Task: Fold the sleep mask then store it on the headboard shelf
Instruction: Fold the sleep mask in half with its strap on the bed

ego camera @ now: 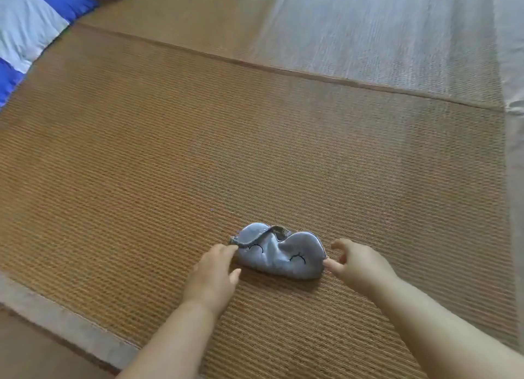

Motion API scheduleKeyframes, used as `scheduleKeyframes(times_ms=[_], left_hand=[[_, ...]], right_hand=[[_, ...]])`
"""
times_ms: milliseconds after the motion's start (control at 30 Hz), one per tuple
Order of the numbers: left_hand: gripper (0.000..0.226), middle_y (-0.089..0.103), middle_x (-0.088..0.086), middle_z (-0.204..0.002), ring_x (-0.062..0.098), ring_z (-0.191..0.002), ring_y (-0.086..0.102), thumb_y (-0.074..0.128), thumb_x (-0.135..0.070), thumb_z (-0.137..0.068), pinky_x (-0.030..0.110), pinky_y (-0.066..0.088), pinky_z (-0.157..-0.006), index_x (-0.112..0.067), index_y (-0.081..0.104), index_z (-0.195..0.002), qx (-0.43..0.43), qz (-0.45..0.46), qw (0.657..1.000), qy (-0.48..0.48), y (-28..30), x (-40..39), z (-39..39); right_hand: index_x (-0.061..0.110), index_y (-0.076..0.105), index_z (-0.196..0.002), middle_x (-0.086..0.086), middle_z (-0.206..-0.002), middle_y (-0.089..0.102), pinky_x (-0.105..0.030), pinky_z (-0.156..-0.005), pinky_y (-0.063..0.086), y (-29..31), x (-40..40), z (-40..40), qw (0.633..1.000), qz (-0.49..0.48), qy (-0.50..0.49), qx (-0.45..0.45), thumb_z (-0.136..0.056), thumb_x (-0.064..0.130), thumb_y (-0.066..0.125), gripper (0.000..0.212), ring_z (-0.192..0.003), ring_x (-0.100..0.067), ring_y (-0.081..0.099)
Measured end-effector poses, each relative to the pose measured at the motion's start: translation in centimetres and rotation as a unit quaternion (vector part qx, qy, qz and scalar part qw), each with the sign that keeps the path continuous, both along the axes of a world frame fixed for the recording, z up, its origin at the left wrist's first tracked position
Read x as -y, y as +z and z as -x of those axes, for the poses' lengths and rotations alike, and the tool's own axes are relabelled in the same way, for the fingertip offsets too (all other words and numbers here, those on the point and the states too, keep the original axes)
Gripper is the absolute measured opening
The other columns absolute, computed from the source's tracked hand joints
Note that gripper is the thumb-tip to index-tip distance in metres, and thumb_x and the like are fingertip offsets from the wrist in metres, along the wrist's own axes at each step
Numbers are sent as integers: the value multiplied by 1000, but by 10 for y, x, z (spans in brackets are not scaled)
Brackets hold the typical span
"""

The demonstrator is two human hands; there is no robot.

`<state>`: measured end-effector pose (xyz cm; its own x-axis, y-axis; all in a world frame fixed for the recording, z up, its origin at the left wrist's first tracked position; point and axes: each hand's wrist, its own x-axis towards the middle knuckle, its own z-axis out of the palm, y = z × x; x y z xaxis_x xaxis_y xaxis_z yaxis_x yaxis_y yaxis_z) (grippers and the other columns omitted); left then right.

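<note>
A light blue sleep mask [279, 251] with stitched closed-eye lashes lies flat on the woven brown bed mat [170, 157], its strap draped over the upper left lobe. My left hand [212, 276] rests just left of the mask, fingertips touching its left edge, fingers spread. At the mask's right end sits my right hand [358, 265], fingers curled and apart, one fingertip touching the corner. Neither hand has closed on the mask. No headboard shelf shows in the view.
Blue and pale grey pillows [31, 29] lie at the top left. A seam [283, 72] crosses the mat diagonally. The mat's grey border [65, 324] runs along the near left edge. A pale sheet [513, 66] shows along the right side.
</note>
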<state>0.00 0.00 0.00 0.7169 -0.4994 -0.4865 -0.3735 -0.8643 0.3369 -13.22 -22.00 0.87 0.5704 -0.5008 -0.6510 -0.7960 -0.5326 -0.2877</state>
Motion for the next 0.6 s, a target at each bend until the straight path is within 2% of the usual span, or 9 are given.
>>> scheduleKeyframes(times_ms=[67, 233, 367, 433, 533, 600], left_hand=[[44, 45, 1, -133, 20, -122, 45, 58, -22, -85, 39, 38, -104, -19, 47, -127, 15, 46, 999, -10, -30, 5, -20], [47, 45, 0, -131, 20, -119, 47, 61, -16, -82, 36, 39, -102, -19, 48, -127, -22, 69, 997, -32, -83, 14, -50], [39, 53, -2, -118, 19, -110, 50, 57, -7, -81, 34, 41, -97, -20, 54, -117, -35, 77, 996, -35, -103, 17, -65], [32, 56, -3, -110, 18, -104, 53, 56, -8, -81, 32, 42, -90, -21, 58, -110, -49, 89, 995, -14, -108, 18, -71], [24, 58, -7, -98, 15, -91, 55, 56, -13, -83, 27, 40, -80, -22, 61, -104, -71, 120, 990, 16, -111, 21, -75], [24, 58, -17, -88, 9, -82, 55, 56, -12, -83, 22, 40, -73, -26, 61, -102, -84, 146, 985, 45, -112, 22, -76]], right_hand=[[32, 50, -125, 5, -110, 67, -33, -80, 49, -28, 2, -13, 999, -3, -43, -10, -80, 50, 54, 49, -100, -18, 61], [25, 59, -115, 0, -107, 69, -35, -82, 48, -76, -1, -33, 985, -3, -171, -37, -82, 50, 50, 42, -100, -22, 62], [23, 66, -97, 4, -81, 62, -31, -70, 42, -96, -7, -38, 969, -20, -241, -48, -85, 45, 48, 31, -82, -20, 56], [16, 67, -91, 2, -74, 60, -32, -69, 44, -97, -9, -43, 959, -35, -276, -44, -87, 43, 46, 34, -79, -23, 56], [5, 64, -87, -13, -87, 63, -44, -74, 55, -98, -9, -47, 896, -120, -427, 1, -90, 39, 46, 39, -86, -35, 60], [1, 68, -90, -16, -92, 67, -48, -80, 53, -98, -9, -45, 867, -175, -466, 30, -87, 29, 55, 31, -88, -33, 62]])
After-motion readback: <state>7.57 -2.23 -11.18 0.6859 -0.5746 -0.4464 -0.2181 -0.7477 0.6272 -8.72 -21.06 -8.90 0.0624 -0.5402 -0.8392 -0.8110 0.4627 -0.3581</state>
